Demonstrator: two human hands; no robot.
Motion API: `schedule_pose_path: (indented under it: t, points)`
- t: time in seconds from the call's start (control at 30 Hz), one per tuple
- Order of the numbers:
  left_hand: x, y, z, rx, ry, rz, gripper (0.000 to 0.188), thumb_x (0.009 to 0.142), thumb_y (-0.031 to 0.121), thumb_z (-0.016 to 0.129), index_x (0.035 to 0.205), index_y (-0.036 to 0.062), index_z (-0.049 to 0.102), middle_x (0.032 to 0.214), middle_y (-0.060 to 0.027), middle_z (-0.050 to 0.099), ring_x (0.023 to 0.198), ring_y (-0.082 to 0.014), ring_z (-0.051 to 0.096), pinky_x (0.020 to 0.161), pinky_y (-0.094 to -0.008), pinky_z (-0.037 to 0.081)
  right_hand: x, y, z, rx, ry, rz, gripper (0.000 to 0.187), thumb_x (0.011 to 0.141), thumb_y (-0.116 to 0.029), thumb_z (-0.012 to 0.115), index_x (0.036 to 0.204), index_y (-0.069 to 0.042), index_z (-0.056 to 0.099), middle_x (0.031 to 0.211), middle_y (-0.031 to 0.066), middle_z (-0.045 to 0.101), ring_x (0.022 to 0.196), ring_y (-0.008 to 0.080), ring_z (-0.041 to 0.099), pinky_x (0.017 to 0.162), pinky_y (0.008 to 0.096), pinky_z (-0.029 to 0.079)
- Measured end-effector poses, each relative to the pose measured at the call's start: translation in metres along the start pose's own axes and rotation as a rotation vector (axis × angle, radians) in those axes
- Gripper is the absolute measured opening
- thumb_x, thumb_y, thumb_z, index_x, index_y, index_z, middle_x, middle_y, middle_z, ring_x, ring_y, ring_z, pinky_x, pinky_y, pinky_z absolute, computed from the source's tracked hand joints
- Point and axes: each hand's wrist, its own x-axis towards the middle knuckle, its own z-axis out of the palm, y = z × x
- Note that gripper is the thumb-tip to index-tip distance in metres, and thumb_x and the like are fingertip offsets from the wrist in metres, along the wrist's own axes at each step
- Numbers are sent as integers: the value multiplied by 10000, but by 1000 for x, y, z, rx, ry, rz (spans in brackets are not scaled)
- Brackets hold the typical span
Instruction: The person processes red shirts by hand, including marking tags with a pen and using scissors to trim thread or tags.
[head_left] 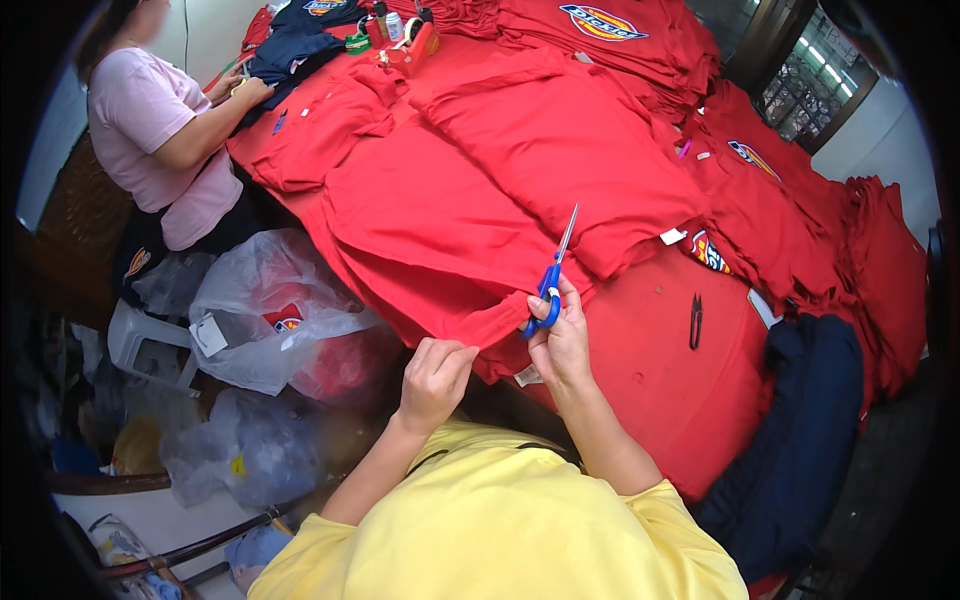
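A red T-shirt [420, 235] is spread across the table in front of me, one edge of it drawn toward my body. My left hand [435, 378] pinches that edge, fingers closed on the fabric. In my right hand [562, 345] is a pair of scissors [548, 290] with blue handles, the blades pointing up and away over the cloth. The right hand's fingers are at the handle loops, close beside the shirt's edge. Whether the right hand also grips the fabric, I cannot tell.
Folded red shirts [570, 150] lie beyond, with more piled at the right. Thread snips [696, 320] rest on the red table cover. Dark blue fabric [790, 450] hangs at the right edge. Plastic bags [250, 330] and a white stool [150, 340] stand at left, near a co-worker [165, 130] handling dark shirts.
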Motion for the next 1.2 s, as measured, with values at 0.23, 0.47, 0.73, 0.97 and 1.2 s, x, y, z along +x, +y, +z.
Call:
schedule_pose_path:
  t: [0.23, 0.47, 0.73, 0.97, 1.2]
  points:
    - [12, 6, -4, -65, 28, -36, 183, 721, 59, 752, 865, 39, 641, 763, -93, 596, 719, -272, 579, 642, -361, 477, -1, 5, -4, 22, 32, 45, 511, 839, 63, 604, 1272, -78, 372, 903, 36, 577, 762, 147, 621, 615, 294, 544]
    - [30, 8, 17, -109, 8, -35, 193, 727, 36, 738, 898, 35, 648, 792, -112, 607, 724, -279, 601, 696, -326, 500, -11, 5, 6, 52, 33, 68, 564, 842, 62, 603, 1323, -85, 348, 908, 37, 567, 787, 139, 615, 636, 293, 541]
    - [20, 9, 21, -837, 25, -629, 56, 884, 38, 618, 896, -16, 629, 937, -82, 647, 858, -129, 625, 783, -246, 495, -17, 6, 1, -3, 10, 71, 583, 848, 45, 604, 1351, -85, 338, 922, 44, 563, 835, 155, 624, 679, 300, 555]
    - [34, 11, 20, -920, 36, -733, 86, 918, 30, 571, 961, -41, 596, 968, -90, 655, 899, -104, 616, 835, -244, 492, -46, -39, -18, -811, -257, -140, 522, 869, -4, 534, 1369, -26, 383, 952, 94, 600, 786, 175, 640, 728, 328, 548]
    - [39, 13, 14, -815, -65, -763, 114, 943, 74, 545, 960, -38, 554, 925, -94, 670, 888, -105, 628, 824, -248, 501, -101, -104, -5, -1803, -384, -142, 557, 743, -69, 689, 1279, -72, 536, 862, 141, 598, 784, 244, 647, 698, 328, 520]
